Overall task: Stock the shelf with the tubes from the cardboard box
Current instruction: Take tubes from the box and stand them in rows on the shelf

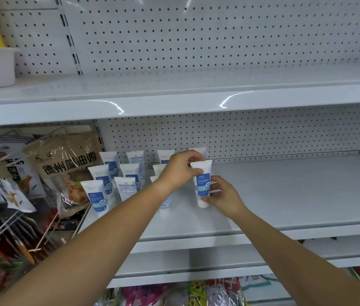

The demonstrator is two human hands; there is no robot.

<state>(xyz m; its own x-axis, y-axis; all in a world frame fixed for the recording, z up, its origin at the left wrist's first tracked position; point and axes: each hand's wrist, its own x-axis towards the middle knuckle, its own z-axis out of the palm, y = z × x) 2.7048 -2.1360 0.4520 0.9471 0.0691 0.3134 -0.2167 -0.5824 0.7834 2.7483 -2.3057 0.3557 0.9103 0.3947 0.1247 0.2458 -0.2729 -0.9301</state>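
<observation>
Tubes [128, 173] stand in rows at the left of the shelf [285, 191], pegboard [241, 140] behind. End tube [203, 184] stands right of them, apparently touching the shelf. Bags [68, 168] hang further left.

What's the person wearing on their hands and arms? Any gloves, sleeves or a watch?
Nothing that shows. The left hand and right hand are bare, with no gloves or rings visible. The left forearm and right forearm are bare too: no sleeve, watch or bracelet in view as far as the frame reaches.

Tubes [165, 156] behind left hand [180, 168] partly hidden; bottom packets [196, 292] blurred.
</observation>
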